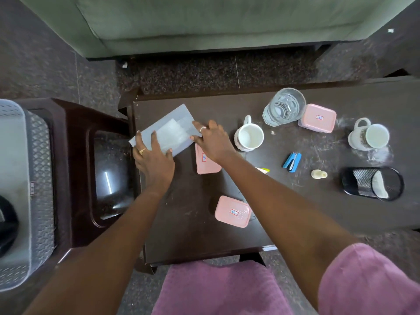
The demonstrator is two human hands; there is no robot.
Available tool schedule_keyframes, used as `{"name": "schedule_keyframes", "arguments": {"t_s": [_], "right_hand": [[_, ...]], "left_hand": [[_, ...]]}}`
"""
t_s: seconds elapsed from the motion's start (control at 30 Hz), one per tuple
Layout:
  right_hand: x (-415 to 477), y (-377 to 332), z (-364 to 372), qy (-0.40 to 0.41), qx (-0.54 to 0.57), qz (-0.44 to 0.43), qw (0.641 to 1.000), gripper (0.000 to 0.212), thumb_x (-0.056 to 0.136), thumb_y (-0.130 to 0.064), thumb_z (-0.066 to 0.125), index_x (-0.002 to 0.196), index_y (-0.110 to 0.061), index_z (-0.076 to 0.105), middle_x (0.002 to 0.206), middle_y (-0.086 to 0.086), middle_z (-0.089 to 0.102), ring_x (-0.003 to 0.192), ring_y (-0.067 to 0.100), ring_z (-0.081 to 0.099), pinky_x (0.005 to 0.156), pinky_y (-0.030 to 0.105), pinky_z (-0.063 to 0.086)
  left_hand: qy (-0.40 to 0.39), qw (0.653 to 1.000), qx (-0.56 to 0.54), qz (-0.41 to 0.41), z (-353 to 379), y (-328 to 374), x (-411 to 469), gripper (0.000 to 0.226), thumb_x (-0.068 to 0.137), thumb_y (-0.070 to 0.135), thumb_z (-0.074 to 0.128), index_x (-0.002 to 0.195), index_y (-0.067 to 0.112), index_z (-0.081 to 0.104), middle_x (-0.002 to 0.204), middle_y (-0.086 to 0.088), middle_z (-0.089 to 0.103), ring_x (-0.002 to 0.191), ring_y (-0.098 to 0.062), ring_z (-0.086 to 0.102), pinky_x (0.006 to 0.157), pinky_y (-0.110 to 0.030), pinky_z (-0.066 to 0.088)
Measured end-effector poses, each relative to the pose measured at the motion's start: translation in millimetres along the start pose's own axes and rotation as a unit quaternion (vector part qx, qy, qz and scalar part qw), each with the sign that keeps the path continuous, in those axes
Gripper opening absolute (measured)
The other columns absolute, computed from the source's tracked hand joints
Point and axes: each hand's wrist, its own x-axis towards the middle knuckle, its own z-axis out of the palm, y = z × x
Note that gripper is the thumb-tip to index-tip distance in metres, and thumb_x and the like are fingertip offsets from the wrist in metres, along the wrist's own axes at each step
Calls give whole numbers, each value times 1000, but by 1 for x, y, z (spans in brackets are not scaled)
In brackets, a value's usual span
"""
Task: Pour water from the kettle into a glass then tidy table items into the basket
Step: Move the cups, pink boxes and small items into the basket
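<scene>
A flat grey pouch [169, 127] lies tilted at the table's left edge, its corner hanging over the side. My left hand [153, 161] grips its near left end, fingers spread on top. Its right edge is pinched by my right hand [212, 140]. The grey plastic basket [16, 169] stands on a brown stool [77, 142] at the far left, with a black object [6, 223] partly visible inside. A glass [284, 108] holding water stands at the back of the dark table [193, 235].
Three pink lidded boxes [318, 118] [206, 163] [233, 211], two white mugs [250, 136] [369, 136], a blue stapler [292, 162], a small cream bottle [319, 174] and a tipped black mesh holder [372, 184] are spread over the table. A green sofa [204, 23] stands beyond.
</scene>
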Motion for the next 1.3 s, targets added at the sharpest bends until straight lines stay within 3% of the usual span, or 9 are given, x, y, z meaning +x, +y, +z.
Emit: {"name": "schedule_keyframes", "arguments": {"t_s": [0.1, 0.23, 0.3, 0.47, 0.7, 0.87, 1.0, 1.1, 1.3], "right_hand": [[-20, 7, -16, 86, 48, -51, 994, 39, 96, -24, 47, 134, -11, 49, 124, 17, 51, 113, 34, 48, 95, 44, 43], [-57, 20, -48, 230, 97, -118, 961, 25, 85, -9, 59, 107, 0, 67, 101, 23, 62, 86, 39, 61, 65, 40, 52], [-73, 39, -61, 283, 85, -120, 948, 24, 84, -11, 56, 99, 3, 68, 95, 26, 63, 79, 39, 61, 66, 40, 52], [-109, 109, -87, 350, 103, 31, 931, 24, 83, -9, 59, 101, 4, 67, 101, 28, 61, 90, 43, 58, 77, 40, 47], [-152, 213, -115, 260, 30, 326, 908, 50, 75, -17, 59, 125, -14, 53, 134, 15, 39, 120, 37, 35, 100, 42, 25], [-181, 272, -127, 105, 41, 486, 867, 87, 62, -36, 77, 136, -34, 30, 150, 12, 13, 135, 41, 12, 104, 68, 9], [-197, 293, -124, 25, 109, 524, 844, 92, 60, -31, 81, 134, -41, 28, 146, 9, 9, 133, 41, 12, 99, 72, 17], [-203, 300, -119, 33, 168, 521, 836, 82, 61, -18, 77, 127, -34, 31, 132, 8, 18, 118, 35, 25, 84, 52, 42], [-203, 312, -128, 56, 154, 517, 840, 77, 62, -13, 72, 125, -31, 31, 124, 8, 21, 112, 33, 27, 72, 41, 35]], "left_hand": [[35, 996, -31, 75, 3, 37, -13, 53, 89, 16, 54, 138, 18, 36, 154, -12, 17, 135, -38, 22, 110, -51, 22], [69, 975, -91, 189, 4, 90, -33, 47, 89, 8, 49, 135, 17, 43, 150, -15, 25, 134, -36, 26, 110, -49, 24], [88, 958, -118, 247, 6, 119, -46, 43, 89, 7, 46, 130, 15, 49, 146, -18, 32, 131, -37, 31, 109, -48, 27], [83, 912, -118, 385, 27, 193, -85, 42, 81, 8, 39, 117, 15, 59, 135, -18, 47, 121, -35, 38, 106, -43, 31], [-39, 847, 30, 529, 91, 275, -112, 52, 71, -1, 53, 121, 9, 54, 136, -16, 48, 116, -38, 48, 102, -43, 38], [-117, 863, 160, 464, 136, 316, -98, 67, 82, 11, 56, 142, 7, 24, 152, -15, 19, 138, -34, 20, 117, -39, 16], [-138, 882, 192, 408, 152, 339, -86, 81, 82, 14, 64, 145, 11, 14, 155, -14, 14, 142, -38, 10, 117, -47, 13], [-162, 878, 214, 396, 160, 341, -83, 81, 81, 13, 64, 145, 14, 14, 154, -13, 16, 141, -39, 10, 115, -50, 17], [-137, 878, 210, 407, 163, 333, -92, 74, 80, 13, 63, 143, 18, 25, 148, -11, 30, 131, -39, 25, 106, -46, 31]]}}
